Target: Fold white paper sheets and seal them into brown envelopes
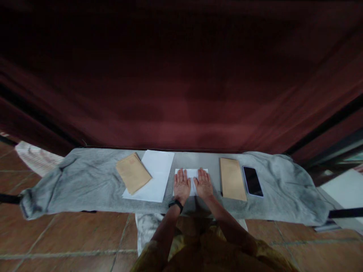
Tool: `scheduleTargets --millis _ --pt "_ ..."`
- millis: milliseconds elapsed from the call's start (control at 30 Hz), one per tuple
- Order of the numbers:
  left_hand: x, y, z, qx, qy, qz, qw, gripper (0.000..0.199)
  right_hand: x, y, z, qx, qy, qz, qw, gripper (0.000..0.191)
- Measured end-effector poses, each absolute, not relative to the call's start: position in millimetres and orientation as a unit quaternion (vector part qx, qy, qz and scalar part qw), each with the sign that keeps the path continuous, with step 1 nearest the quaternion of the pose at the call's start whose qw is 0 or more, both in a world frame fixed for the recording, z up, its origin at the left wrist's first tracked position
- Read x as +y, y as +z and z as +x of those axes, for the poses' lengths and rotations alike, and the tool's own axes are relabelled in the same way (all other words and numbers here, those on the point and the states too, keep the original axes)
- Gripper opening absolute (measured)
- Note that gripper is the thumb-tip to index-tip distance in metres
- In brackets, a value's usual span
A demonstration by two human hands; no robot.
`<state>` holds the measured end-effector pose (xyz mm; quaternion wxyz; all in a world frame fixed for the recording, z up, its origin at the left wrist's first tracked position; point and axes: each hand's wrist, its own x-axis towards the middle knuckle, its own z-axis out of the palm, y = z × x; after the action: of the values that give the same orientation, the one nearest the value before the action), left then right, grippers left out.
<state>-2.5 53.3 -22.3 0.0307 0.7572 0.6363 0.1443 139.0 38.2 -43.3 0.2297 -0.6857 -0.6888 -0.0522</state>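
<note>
My left hand [182,186] lies flat on the left half of a small white sheet of paper [193,173], fingers stretched away from me. My right hand [204,185] presses flat on the right half of the same sheet, with its thumb close to the left one. The hands cover much of the paper, so I cannot tell whether it is folded. To the left are a stack of brown envelopes [133,173] and larger white paper [160,175] partly under them. On the right lies a pile of brown envelopes [232,179].
A phone [253,181] with a dark screen rests right of the right-hand envelopes. Grey cloth [93,177] covers the narrow table. Behind it rises a dark red panel [181,128]. Tiled floor [85,238] shows in front.
</note>
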Motion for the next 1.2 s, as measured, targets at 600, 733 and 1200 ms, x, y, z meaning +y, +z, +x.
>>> scheduleTargets --millis 600,733,1200 --pt "15 -32 -30 0.622 0.207 0.754 -0.038 0.066 15 -45 165 -0.657 -0.101 -0.713 0.226 0.062" --pt "12 -27 -29 0.620 0.210 0.755 -0.038 0.067 15 -45 165 -0.658 -0.098 -0.713 0.223 0.061" --pt "12 -21 -29 0.630 0.203 0.749 -0.019 0.065 -10 -39 178 -0.671 -0.095 -0.694 0.245 0.059"
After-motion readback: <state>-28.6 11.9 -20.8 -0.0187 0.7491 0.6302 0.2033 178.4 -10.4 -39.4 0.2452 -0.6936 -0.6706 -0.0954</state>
